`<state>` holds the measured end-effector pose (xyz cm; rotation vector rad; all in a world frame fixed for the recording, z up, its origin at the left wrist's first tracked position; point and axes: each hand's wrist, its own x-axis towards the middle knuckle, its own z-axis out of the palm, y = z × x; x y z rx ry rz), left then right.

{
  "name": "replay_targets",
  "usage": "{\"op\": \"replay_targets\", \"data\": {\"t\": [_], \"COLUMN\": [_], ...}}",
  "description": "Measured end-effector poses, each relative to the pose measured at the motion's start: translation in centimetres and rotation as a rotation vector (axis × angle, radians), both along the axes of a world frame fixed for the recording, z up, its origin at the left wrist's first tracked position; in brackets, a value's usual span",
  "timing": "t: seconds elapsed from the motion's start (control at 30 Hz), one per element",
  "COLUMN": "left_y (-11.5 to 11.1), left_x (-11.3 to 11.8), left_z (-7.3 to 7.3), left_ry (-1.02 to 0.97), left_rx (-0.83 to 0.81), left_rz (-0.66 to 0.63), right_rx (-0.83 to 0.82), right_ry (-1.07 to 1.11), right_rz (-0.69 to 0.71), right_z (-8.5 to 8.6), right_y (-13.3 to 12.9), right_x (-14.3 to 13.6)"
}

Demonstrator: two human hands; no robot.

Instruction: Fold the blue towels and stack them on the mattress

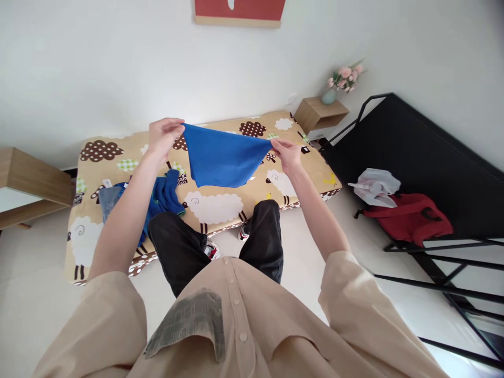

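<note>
A plain blue cloth [226, 156] is stretched between my two hands above the bed, its lower edge hanging loose. My left hand [162, 137] pinches its upper left corner. At the upper right corner, my right hand [286, 153] grips it between thumb and fingers. Whether the cloth is a garment or a plain piece of fabric I cannot tell. Below my left forearm lies a crumpled blue garment [167, 195] on the bed, partly hidden by the arm and my knee. A grey-blue folded item [108, 200] with a white tag is beside it.
The low bed [214, 207] has a sheep-print cover. Wooden nightstands stand at the left [37, 176] and right [321, 113], the right one bearing a vase of pink flowers [329, 95]. A black metal-framed bed [413, 152] at right holds a red bag [411, 216] and a white plastic bag [376, 185].
</note>
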<state>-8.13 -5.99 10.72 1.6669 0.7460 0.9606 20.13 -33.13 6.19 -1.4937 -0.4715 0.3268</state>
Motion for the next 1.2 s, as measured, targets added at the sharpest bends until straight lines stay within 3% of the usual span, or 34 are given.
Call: {"op": "replay_targets", "data": {"t": [0.2, 0.5, 0.77, 0.9, 1.0, 1.2], "left_y": [-0.2, 0.0, -2.7, -3.9, -3.6, -0.6], "left_x": [0.0, -1.3, -5.1, -7.2, -7.9, -6.2], "left_z": [0.0, -1.6, -2.9, -4.4, -5.9, -9.7], "left_ry": [-0.01, 0.06, 0.103, 0.158, 0.202, 0.25], "left_rx": [0.008, -0.038, -0.172, -0.288, -0.38, -0.471], "left_rz": [0.002, -0.008, -0.036, -0.06, -0.055, -0.001], "right_rx": [-0.016, -0.034, -0.079, -0.134, -0.177, -0.276], "right_ry": [0.031, 0.05, 0.179, 0.305, 0.365, 0.409], "right_rz": [0.019, 0.126, 0.172, 0.19, 0.221, 0.221], "right_z": [-0.7, 0.7, 1.2, 0.2, -1.0, -4.5], "right_y": [-0.8, -2.0, -4.4, -5.1, -4.4, 0.4], "right_x": [0.4, -0.2, -1.9, -2.0, -1.7, 0.2]}}
